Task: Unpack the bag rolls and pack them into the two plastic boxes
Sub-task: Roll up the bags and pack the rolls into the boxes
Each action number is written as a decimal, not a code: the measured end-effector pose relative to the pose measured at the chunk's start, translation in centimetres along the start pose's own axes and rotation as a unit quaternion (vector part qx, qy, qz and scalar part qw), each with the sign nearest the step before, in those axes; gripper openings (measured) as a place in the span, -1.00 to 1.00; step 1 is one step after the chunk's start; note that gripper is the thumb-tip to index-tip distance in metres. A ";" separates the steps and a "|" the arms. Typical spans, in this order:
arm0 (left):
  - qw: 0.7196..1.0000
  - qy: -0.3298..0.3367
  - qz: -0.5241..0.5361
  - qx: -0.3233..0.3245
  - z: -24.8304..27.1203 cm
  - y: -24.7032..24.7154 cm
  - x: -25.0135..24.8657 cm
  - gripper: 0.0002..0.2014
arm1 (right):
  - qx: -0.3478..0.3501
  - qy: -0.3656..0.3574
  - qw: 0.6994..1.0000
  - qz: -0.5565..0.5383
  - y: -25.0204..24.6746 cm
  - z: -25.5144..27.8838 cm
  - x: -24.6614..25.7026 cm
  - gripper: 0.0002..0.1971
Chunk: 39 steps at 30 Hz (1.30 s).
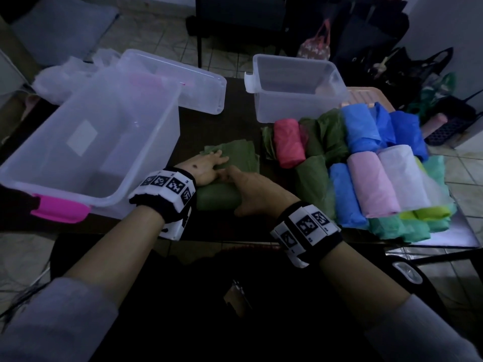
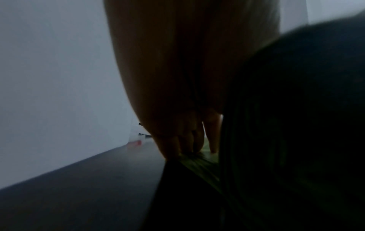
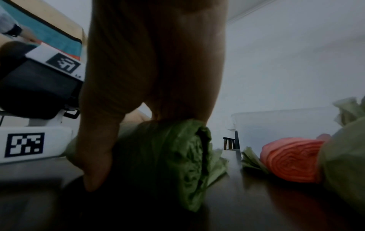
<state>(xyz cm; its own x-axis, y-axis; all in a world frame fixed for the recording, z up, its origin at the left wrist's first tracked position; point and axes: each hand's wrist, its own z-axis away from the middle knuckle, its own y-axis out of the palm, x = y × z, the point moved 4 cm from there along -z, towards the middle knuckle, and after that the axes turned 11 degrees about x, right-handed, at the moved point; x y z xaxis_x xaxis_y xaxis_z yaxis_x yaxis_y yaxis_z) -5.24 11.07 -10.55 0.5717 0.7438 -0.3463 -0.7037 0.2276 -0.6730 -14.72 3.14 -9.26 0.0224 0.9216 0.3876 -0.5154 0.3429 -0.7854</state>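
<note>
Two bare arms in from the bottom of the head view, sleeves pushed up, a black-and-white patterned band on each wrist. Left hand point(image 1: 206, 167) near the middle of the frame, flat, palm down, fingers point(image 2: 175, 140) straight and pointing up and right, pressing down. Right hand point(image 1: 252, 190) just below and right of it, touching it, curved over the top, thumb point(image 3: 94, 156) pointing down on the near side.
</note>
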 end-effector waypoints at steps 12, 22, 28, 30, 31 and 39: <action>0.981 0.023 0.113 -0.154 5.6 0.1 -1.3 -0.76 | 0.038 0.036 0.997 -0.063 -1.3 -0.9 -1.7 -0.35; 0.992 0.003 0.060 -0.108 5.5 1.0 -1.0 -0.36 | -0.032 0.080 0.996 0.033 -1.8 0.2 -0.5 -0.40; 0.997 -0.001 0.054 -0.059 4.8 0.6 -0.6 -0.49 | -0.108 0.076 0.985 0.114 -0.1 0.7 1.1 -0.40; 0.998 0.000 0.052 -0.028 4.7 0.8 -0.4 -0.48 | -0.097 0.063 0.990 0.084 -0.3 0.7 0.9 -0.44; 0.998 0.002 0.055 -0.015 4.7 0.8 -0.2 -0.48 | -0.085 0.056 0.993 0.063 -0.5 0.6 0.7 -0.45; 0.984 0.045 0.084 -0.149 6.1 0.1 -0.6 -0.60 | -0.018 0.044 0.996 -0.079 -2.5 -0.4 -1.2 -0.47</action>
<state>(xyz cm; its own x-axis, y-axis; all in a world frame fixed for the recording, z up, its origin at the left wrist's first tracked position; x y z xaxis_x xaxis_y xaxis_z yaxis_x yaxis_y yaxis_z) -8.20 14.47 -6.39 0.5021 0.6929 -0.5176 -0.6450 -0.0987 -0.7578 -13.10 1.30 -7.93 0.1764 0.8675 0.4651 -0.4689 0.4895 -0.7352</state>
